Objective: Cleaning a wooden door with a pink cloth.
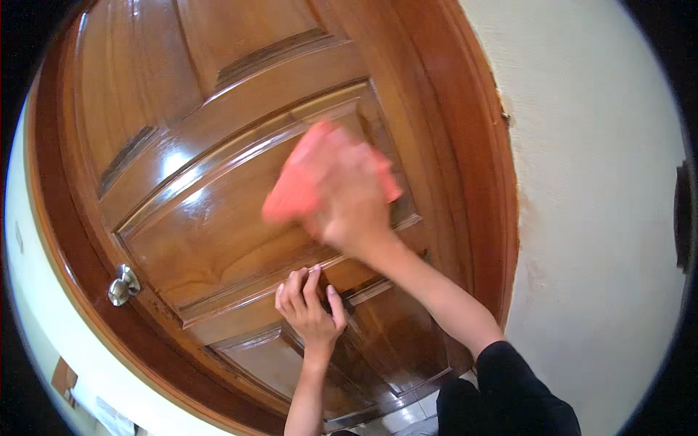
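Note:
A glossy brown wooden panel door [218,245] fills most of the view. My right hand [349,207], blurred, is closed on a pinkish-red cloth [300,180] against or just over the upper right of the door's middle panel. Lower down, my left hand [310,305] rests its spread fingertips on the rail below that panel, holding nothing. The round metal doorknob [124,285] sits at the door's left side, away from both hands.
A reddish-brown wooden door frame [485,191] borders a pale wall [594,218] on the right. Light floor tiles [406,417] show beneath the door. A dark object [681,218] is at the far right edge.

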`<state>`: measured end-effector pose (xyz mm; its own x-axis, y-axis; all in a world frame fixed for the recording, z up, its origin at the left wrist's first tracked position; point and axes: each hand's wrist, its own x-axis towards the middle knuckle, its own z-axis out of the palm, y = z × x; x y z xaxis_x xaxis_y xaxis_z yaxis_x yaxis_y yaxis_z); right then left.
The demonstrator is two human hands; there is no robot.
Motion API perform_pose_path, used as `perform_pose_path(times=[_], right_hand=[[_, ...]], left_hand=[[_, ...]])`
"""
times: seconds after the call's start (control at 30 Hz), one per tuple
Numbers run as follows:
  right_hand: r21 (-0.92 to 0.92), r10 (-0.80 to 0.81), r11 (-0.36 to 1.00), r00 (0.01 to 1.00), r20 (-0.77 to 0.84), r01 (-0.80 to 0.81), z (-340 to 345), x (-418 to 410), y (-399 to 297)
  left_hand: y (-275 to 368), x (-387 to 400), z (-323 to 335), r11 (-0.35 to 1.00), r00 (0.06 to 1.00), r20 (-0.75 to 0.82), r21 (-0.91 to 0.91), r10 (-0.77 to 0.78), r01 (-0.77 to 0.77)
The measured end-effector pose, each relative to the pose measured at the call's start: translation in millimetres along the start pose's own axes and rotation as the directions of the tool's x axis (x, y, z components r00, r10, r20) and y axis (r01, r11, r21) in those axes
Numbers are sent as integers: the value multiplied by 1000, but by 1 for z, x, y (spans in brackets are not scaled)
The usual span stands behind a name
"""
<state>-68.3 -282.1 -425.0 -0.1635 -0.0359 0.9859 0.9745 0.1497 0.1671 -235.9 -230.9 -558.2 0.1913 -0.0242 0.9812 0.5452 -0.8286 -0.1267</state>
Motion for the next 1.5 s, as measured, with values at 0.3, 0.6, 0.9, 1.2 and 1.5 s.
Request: perform_pose_path(times=[0.3, 0.6, 0.9, 1.2, 1.5], right_hand=[[33, -168, 985, 986, 15, 167, 19, 11, -4], [206, -621, 783, 758, 202, 586, 81, 46, -101], [75, -541, 841, 829, 144, 536, 118, 93, -197], [169, -667, 741, 686, 290, 650, 142, 72, -210], [-148, -614, 779, 789, 14, 609, 133, 109, -209]], left_hand=[[0, 1, 0, 997, 1000, -24, -76, 15, -17], [-22, -11, 1, 987, 994, -105, -161, 12, -28], [-80, -14, -33, 974, 965, -241, -218, -107, 53], [-82, -25, -25, 966, 968, -239, -260, -76, 12], [-77, -10, -40, 945, 970, -214, -324, -112, 38]])
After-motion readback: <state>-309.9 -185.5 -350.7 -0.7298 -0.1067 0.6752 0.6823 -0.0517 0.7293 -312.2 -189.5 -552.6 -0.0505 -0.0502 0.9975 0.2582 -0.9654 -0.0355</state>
